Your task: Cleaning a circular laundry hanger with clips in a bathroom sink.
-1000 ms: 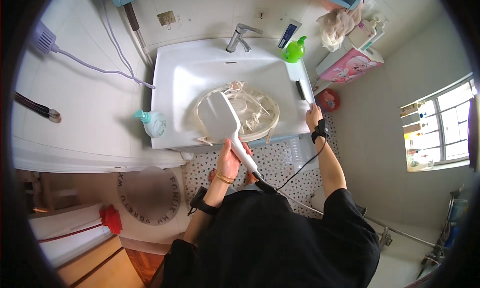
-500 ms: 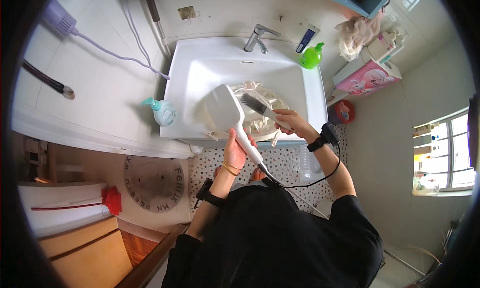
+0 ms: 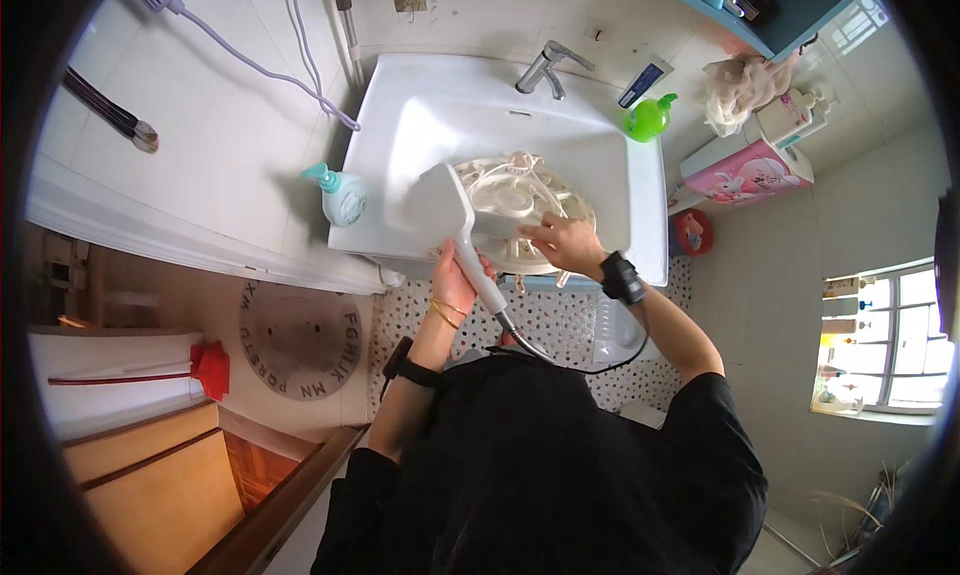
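Wrapped around the handle of a large white shower head, my left hand is closed at the near edge of the sink. The head tilts over the basin's left part, its metal hose running down toward my body. My right hand is closed on a brush, whose pale handle points left toward the shower head; its bristles are hardly visible. Below both hands, a round cream-coloured plastic rack with clips lies in the white sink. Some clips hang over the sink's front edge.
A pale soap pump bottle stands on the sink's left rim. On the right rim are a green pump bottle and a tube. The chrome faucet rises at the back. A blue shelf juts out upper right.
My right hand has brought the brush left and lower, close beside the shower head and over the rack. My left hand still grips the shower head. The whole view has shifted slightly.
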### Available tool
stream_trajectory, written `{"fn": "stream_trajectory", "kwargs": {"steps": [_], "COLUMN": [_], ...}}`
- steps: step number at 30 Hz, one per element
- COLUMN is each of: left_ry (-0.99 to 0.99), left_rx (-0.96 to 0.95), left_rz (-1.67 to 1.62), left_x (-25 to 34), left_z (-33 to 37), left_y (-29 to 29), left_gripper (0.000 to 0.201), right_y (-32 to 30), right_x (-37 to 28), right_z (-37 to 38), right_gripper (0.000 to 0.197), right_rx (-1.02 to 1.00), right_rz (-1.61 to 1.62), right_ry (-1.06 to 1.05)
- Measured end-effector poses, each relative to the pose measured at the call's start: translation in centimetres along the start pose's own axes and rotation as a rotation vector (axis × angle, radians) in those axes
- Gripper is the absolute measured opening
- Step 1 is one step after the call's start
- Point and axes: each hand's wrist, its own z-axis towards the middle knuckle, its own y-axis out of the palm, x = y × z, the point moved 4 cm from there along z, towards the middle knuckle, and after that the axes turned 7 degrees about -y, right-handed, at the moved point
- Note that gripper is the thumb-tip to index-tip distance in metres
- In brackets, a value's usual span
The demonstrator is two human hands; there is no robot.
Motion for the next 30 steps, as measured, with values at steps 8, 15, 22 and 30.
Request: {"fn": "stream_trajectory", "kwargs": {"steps": [8,15,22,30], "left_ry": [0.045,0.077,0.105,0.138], "left_rx": [0.1,0.121,0.188,0.236], "left_rz": [0.081,0.081,0.104,0.087], "left_x": [-0.4,-1.0,-1.1,-1.2], "left_z": [2.6,3.6,4.2,4.5], "left_y": [-2.1,-1.4,-1.1,-1.5], "left_gripper": [0.043,0.04,0.042,0.039], "right_y": [-3.4,-0.9,-4.0,-3.8], "right_x": [0.6,2.1,4.2,4.3], "right_z": [-0.8,1.1,-0.9,1.0], "right_gripper": [0.024,0.025,0.026,0.022], "right_rx": [-0.284,-0.162,-0.289,-0.341], "right_rz": [-0.228,-0.225,-0.254,-0.211], "right_ry": [-0.021,-0.093,-0.055,-0.048]}}
